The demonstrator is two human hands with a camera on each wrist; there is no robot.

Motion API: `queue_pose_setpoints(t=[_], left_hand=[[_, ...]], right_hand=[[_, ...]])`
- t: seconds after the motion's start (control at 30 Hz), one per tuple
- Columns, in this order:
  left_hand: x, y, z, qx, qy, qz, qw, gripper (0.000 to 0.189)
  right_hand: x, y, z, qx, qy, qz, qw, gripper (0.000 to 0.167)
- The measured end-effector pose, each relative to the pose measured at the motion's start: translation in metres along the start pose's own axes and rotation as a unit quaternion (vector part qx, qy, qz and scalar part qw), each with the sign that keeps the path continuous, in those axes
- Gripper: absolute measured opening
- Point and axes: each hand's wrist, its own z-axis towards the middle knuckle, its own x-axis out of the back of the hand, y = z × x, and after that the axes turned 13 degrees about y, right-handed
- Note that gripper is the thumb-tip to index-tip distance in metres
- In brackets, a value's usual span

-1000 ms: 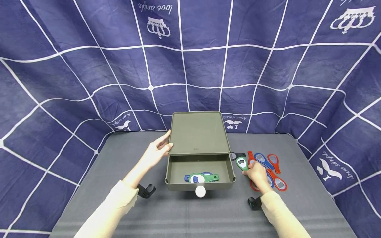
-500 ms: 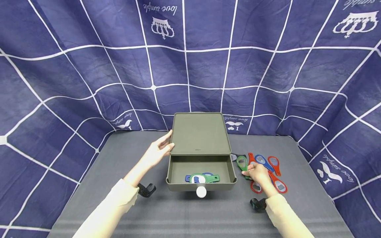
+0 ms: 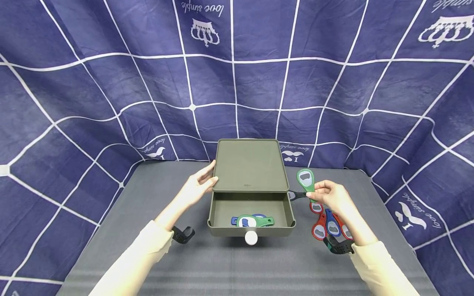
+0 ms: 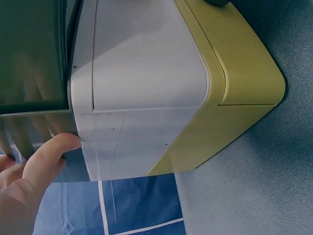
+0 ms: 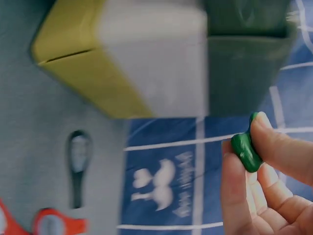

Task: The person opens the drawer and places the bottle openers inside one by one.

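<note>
My right hand (image 3: 331, 197) pinches a green bottle opener (image 3: 309, 187) by its handle, head up, above the table to the right of an olive drawer box (image 3: 252, 164). In the right wrist view, the opener (image 5: 246, 152) shows edge-on between thumb and finger. My left hand (image 3: 196, 187) rests against the box's left side; the left wrist view shows a fingertip touching its dark upper part. The box's drawer (image 3: 218, 232) is pulled out, and inside lie another green bottle opener (image 3: 263, 222) and a partly covered blue one (image 3: 234, 221). A white knob (image 3: 251, 237) sits on its front.
Right of the box lie a black bottle opener (image 3: 293, 195), a blue bottle opener (image 3: 333, 227) and several red bottle openers (image 3: 318, 232), partly behind my right wrist. A blue curtain (image 3: 255, 86) with white lines hangs behind the grey table (image 3: 229, 267).
My right hand has lifted the green bottle opener off the pile and moved it up and away toward the back. My left hand stays at the box's side.
</note>
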Motion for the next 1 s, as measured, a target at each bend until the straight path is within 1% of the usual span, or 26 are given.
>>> queue_pose_setpoints(t=[0.17, 0.3, 0.37, 0.47, 0.53, 0.63, 0.73, 0.83, 1.0], left_hand=[[0.0, 0.0, 0.0, 0.007, -0.003, -0.007, 1.0, 0.061], [0.0, 0.0, 0.0, 0.007, 0.0, -0.003, 1.0, 0.061], [0.0, 0.001, -0.001, 0.008, 0.001, -0.002, 1.0, 0.061], [0.0, 0.001, -0.001, 0.009, -0.001, -0.004, 0.9999, 0.061], [0.0, 0.001, -0.002, 0.01, -0.004, -0.006, 0.9999, 0.061], [0.0, 0.001, -0.002, 0.008, -0.008, -0.005, 0.9999, 0.061], [0.0, 0.0, -0.002, 0.005, -0.008, -0.005, 0.9999, 0.061], [0.0, 0.0, -0.002, 0.005, -0.006, -0.007, 0.9999, 0.061], [-0.001, 0.003, -0.003, 0.007, -0.002, -0.012, 0.9999, 0.061]], right_hand=[[0.013, -0.032, -0.011, 0.025, -0.014, 0.024, 0.9993, 0.039], [0.013, -0.054, -0.02, 0.048, -0.037, 0.051, 0.9968, 0.04], [0.011, -0.062, -0.024, 0.066, -0.057, 0.067, 0.9939, 0.039], [0.005, -0.069, -0.028, 0.096, -0.093, 0.091, 0.9868, 0.035], [0.0, -0.073, -0.03, 0.116, -0.118, 0.095, 0.9817, 0.032], [-0.011, -0.077, -0.033, 0.128, -0.144, 0.078, 0.978, 0.028], [-0.024, -0.082, -0.036, 0.142, -0.159, 0.048, 0.9759, 0.026], [-0.037, -0.087, -0.04, 0.165, -0.155, 0.01, 0.9739, 0.023], [-0.056, -0.093, -0.044, 0.212, -0.152, -0.031, 0.9649, 0.022]])
